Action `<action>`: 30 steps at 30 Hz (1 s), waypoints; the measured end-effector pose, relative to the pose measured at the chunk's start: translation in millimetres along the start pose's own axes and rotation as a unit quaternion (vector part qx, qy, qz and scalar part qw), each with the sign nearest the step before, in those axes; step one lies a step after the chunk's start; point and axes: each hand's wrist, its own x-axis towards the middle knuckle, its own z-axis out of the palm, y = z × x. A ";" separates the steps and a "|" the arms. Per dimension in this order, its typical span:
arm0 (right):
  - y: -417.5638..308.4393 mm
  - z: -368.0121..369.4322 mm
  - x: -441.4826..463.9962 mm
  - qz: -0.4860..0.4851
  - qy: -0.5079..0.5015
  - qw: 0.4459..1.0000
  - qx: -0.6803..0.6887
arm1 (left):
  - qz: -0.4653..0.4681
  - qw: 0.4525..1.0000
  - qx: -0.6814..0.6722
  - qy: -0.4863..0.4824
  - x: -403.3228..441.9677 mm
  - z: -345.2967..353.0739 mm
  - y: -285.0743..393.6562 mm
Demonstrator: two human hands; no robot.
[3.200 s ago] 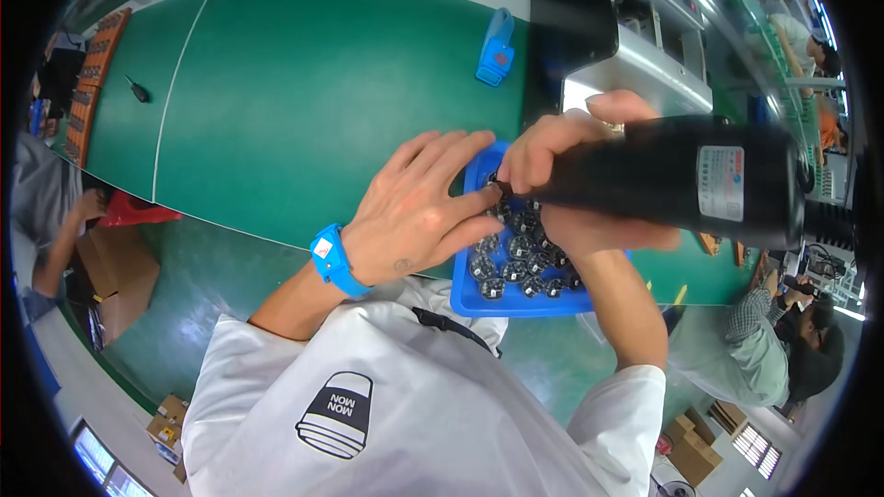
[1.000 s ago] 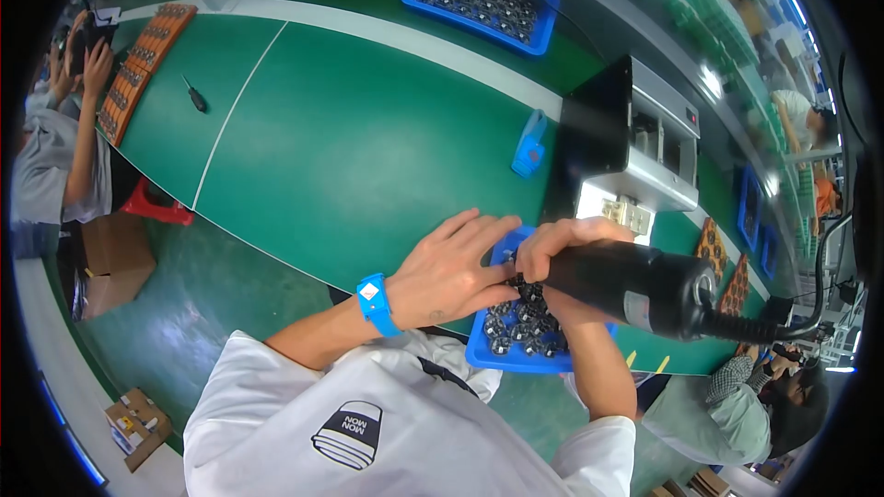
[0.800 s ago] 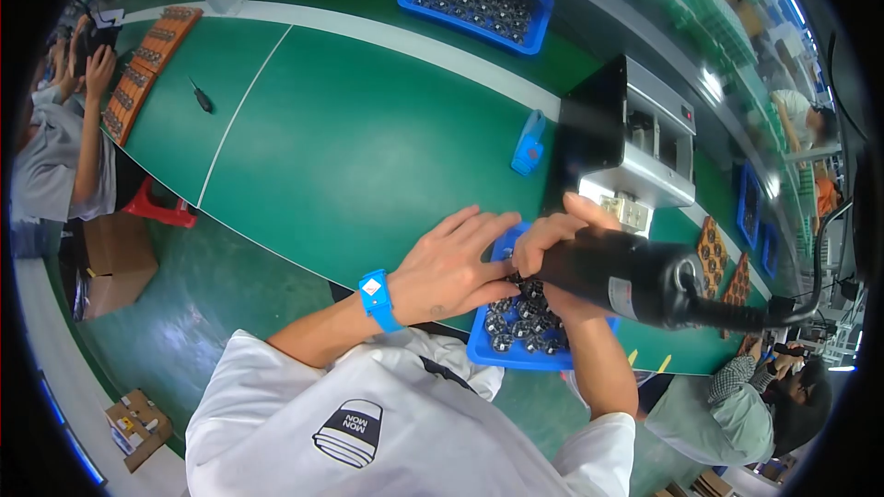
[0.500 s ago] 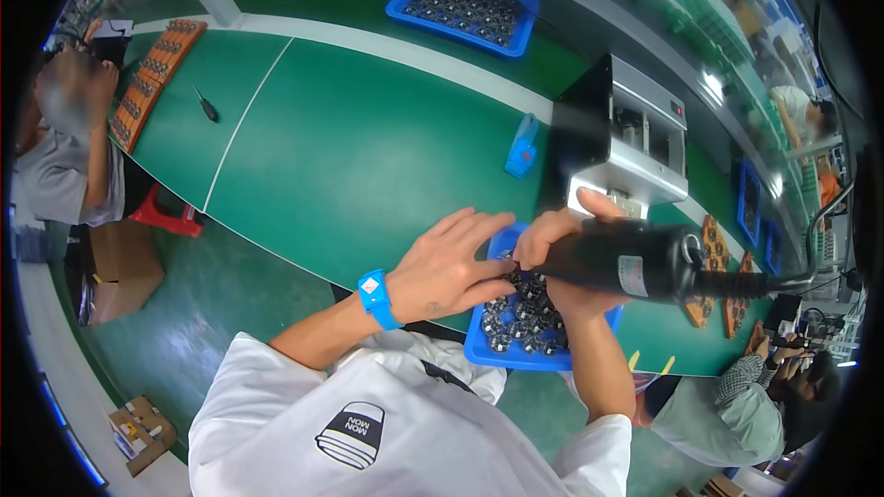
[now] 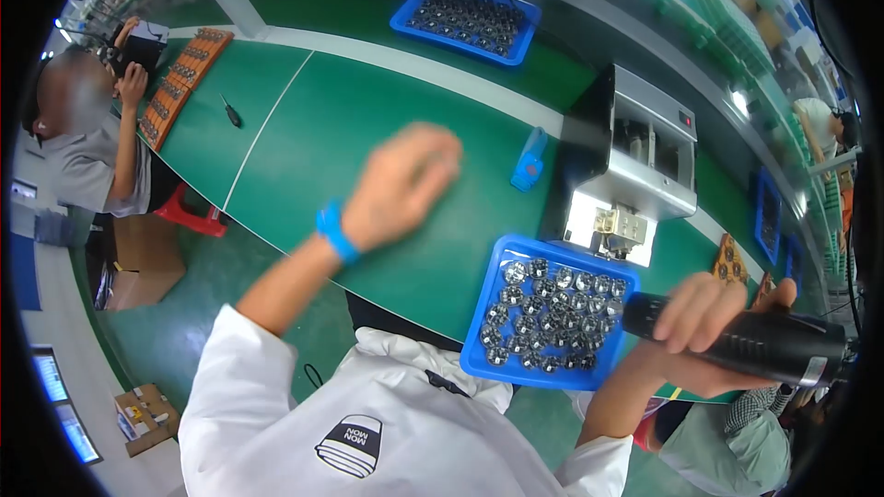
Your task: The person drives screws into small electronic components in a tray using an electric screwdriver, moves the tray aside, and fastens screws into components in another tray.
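My right hand is wrapped round a black handheld tool with a cable at its rear end; the tool's front tip is at the right edge of a blue tray. Several small round clear-and-black parts lie in that tray. Over the green table, left of the tray, my left hand is smeared by motion, its fingers apparently curled; whether it holds anything cannot be made out. A blue wristband is on that wrist.
Behind the tray stands a black-and-silver machine with a lit metal fixture. A blue strap lies left of it. Farther back is another filled blue tray. At left are a screwdriver, orange racks and a seated person.
My left hand has lifted off the tray area and moved left and away over the table. My right hand has carried the black tool rightward, uncovering the parts in the tray.
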 end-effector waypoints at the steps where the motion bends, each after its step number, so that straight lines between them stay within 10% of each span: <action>1: -3.2 -4.7 0.4 -0.006 0.023 1.000 0.014 | -0.007 0.998 0.043 0.049 23.9 -8.3 -29.2; 7: -22.0 -50.8 -0.5 -0.025 0.111 0.993 0.033 | -0.210 0.956 0.102 0.178 147.0 -54.8 -209.4; 10: -21.7 -62.6 0.8 -0.020 0.114 0.991 0.073 | -0.340 0.936 -0.003 0.090 169.0 -65.0 -193.8; 30: -11.7 -66.7 -7.4 -0.008 0.165 0.986 0.003 | -0.412 0.900 -0.124 0.073 12.4 -108.7 -94.6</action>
